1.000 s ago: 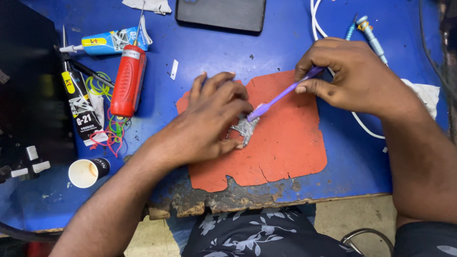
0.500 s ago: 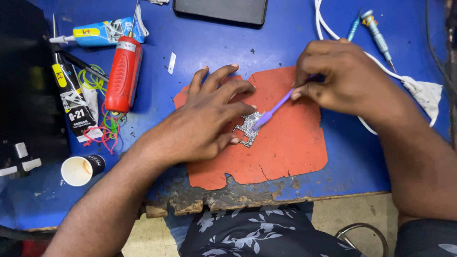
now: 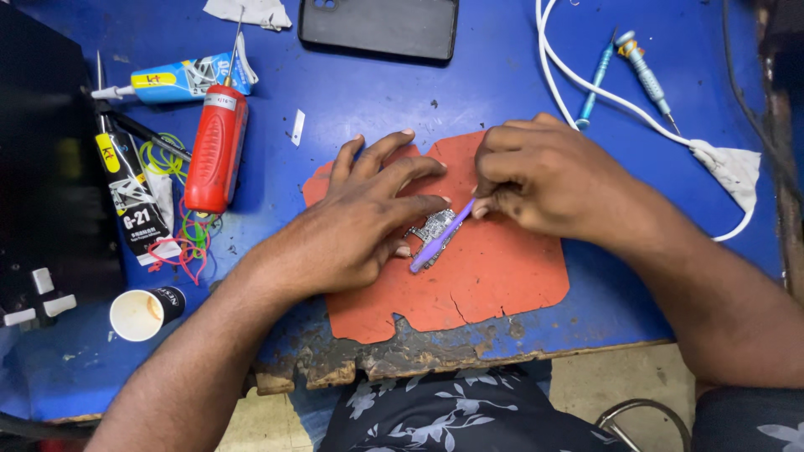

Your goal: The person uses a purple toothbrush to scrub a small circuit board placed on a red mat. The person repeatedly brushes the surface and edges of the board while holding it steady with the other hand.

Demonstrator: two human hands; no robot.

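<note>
left hand (image 3: 356,230) flat on circuit board (image 3: 431,230), right hand (image 3: 536,180) pinching purple brush (image 3: 441,236)

**Bare arms, floral print below**

Your left hand (image 3: 356,230) and right hand (image 3: 544,176) are bare: no gloves, rings, watch or bands show. Both forearms are uncovered all the way to the picture's edge, with no sleeve in view. Your fingers (image 3: 381,151) have short, plain nails. At the bottom you wear a dark garment (image 3: 444,418) printed with pale grey-white flowers and leaves, loosely creased.
</note>
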